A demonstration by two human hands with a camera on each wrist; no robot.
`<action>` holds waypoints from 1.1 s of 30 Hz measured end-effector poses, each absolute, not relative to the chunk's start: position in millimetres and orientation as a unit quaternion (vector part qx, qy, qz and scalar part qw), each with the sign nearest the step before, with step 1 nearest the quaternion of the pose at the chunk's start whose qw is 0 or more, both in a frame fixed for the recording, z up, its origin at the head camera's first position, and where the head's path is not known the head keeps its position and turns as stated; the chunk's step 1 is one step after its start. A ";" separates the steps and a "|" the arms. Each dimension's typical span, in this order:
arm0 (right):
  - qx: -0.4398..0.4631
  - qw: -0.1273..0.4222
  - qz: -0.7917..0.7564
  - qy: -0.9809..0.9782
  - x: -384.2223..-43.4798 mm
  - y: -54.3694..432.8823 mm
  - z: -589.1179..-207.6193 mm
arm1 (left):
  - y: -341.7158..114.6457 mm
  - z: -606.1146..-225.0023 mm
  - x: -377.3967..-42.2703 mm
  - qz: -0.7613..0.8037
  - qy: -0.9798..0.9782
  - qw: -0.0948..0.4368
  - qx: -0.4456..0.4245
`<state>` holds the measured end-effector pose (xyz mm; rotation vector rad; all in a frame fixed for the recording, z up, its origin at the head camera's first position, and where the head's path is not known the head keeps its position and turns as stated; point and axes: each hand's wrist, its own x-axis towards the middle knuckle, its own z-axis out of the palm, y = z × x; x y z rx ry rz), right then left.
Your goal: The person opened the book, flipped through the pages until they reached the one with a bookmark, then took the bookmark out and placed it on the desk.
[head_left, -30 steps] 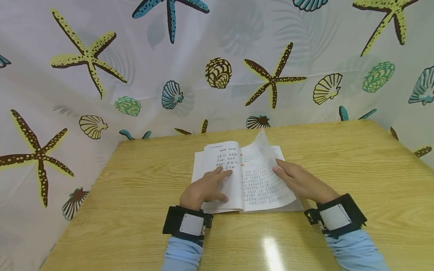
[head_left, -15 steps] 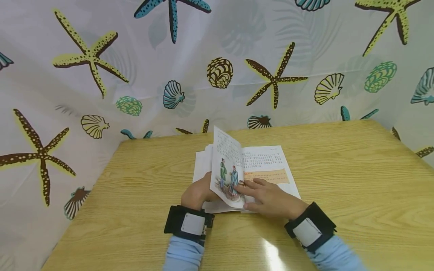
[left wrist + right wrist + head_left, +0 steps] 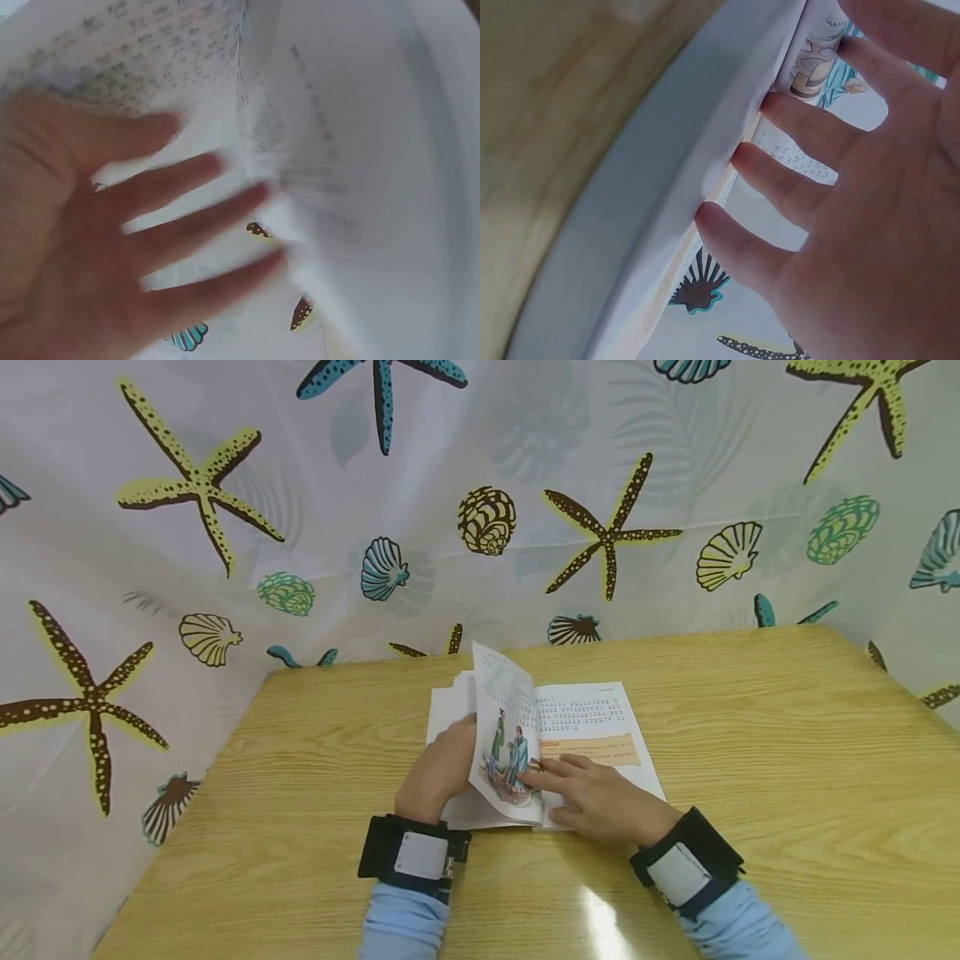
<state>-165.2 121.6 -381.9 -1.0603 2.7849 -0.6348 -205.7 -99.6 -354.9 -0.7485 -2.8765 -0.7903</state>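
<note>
An open book [image 3: 585,706] lies on the table, with one page [image 3: 504,689] standing up near its middle; that page bears text and a drawing of two robed figures. Partly hidden behind the raised page, my left hand [image 3: 441,768] is over the book's left side. The left wrist view shows this hand [image 3: 97,247] blurred, its fingers spread and fairly straight between pages. My right hand [image 3: 603,797] rests on the right side, fingertips near the fold and touching the lower part of the raised page. In the right wrist view the fingers [image 3: 810,131] are extended against the paper.
The book lies on a light wooden table [image 3: 315,760]. Behind it hangs a white cloth [image 3: 315,527] printed with starfish and shells. Each wrist wears a black strap [image 3: 415,857] with a pale plate.
My right hand went from holding a lifted page at the right to resting near the fold. The page has swung leftward, and the left hand is now behind it, slightly farther forward.
</note>
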 end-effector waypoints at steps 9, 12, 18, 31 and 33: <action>-0.366 0.021 -0.189 0.911 -165.9 120.6 -382.4 | -93.3 -341.8 -205.1 -0.247 -0.925 0.167 -0.235; -0.371 0.015 -0.182 0.910 -166.0 120.6 -382.9 | -89.7 -349.1 -205.4 -0.216 -0.945 -0.015 -0.246; -0.377 -0.004 -0.170 0.910 -165.8 120.6 -385.1 | -82.1 -361.5 -207.7 -0.191 -0.942 -0.189 -0.203; -0.298 -0.006 -0.139 0.945 -164.7 127.0 -384.5 | -82.8 -361.5 -207.9 -0.209 -0.941 -0.180 -0.193; -0.276 -0.006 -0.123 0.953 -166.6 131.7 -383.8 | -82.7 -361.1 -208.2 -0.213 -0.940 -0.183 -0.192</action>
